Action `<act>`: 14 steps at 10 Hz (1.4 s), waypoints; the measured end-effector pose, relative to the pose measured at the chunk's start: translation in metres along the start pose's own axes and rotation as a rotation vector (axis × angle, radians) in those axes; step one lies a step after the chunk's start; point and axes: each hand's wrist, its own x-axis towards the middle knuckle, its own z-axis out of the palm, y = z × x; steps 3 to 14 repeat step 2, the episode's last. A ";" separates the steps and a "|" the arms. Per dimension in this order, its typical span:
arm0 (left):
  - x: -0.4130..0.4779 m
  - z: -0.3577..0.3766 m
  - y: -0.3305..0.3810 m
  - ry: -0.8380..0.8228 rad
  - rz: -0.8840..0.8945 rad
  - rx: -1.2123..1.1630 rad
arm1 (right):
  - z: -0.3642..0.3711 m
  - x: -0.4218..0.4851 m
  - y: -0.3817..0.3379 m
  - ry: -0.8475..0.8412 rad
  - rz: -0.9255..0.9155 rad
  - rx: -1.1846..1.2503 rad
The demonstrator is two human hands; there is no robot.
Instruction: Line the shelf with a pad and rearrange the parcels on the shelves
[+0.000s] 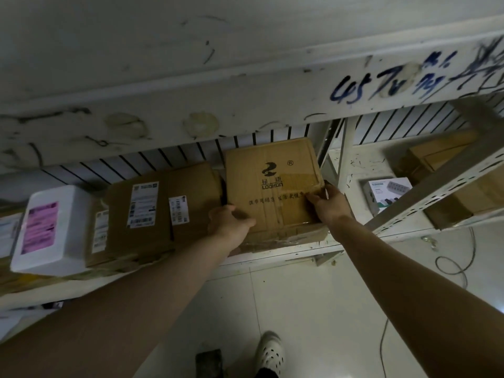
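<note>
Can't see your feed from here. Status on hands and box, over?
Left hand and right hand both grip the box. Box on the shelf. Close on its left a labelled parcel, on its right a post.

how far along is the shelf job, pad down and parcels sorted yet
Done: the white foam box and labelled carton sit in a row on the shelf. In hand: the left hand and right hand grip the logo box by its sides. Left: settling it; a pad underneath cannot be confirmed, and the next bay's boxes may need sorting.
</note>
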 end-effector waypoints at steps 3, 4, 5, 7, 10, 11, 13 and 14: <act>-0.034 -0.039 -0.007 -0.034 0.054 -0.110 | 0.004 -0.047 -0.023 0.087 -0.105 -0.038; -0.034 -0.039 -0.007 -0.034 0.054 -0.110 | 0.004 -0.047 -0.023 0.087 -0.105 -0.038; -0.034 -0.039 -0.007 -0.034 0.054 -0.110 | 0.004 -0.047 -0.023 0.087 -0.105 -0.038; -0.034 -0.039 -0.007 -0.034 0.054 -0.110 | 0.004 -0.047 -0.023 0.087 -0.105 -0.038; -0.034 -0.039 -0.007 -0.034 0.054 -0.110 | 0.004 -0.047 -0.023 0.087 -0.105 -0.038; -0.034 -0.039 -0.007 -0.034 0.054 -0.110 | 0.004 -0.047 -0.023 0.087 -0.105 -0.038; -0.034 -0.039 -0.007 -0.034 0.054 -0.110 | 0.004 -0.047 -0.023 0.087 -0.105 -0.038; -0.034 -0.039 -0.007 -0.034 0.054 -0.110 | 0.004 -0.047 -0.023 0.087 -0.105 -0.038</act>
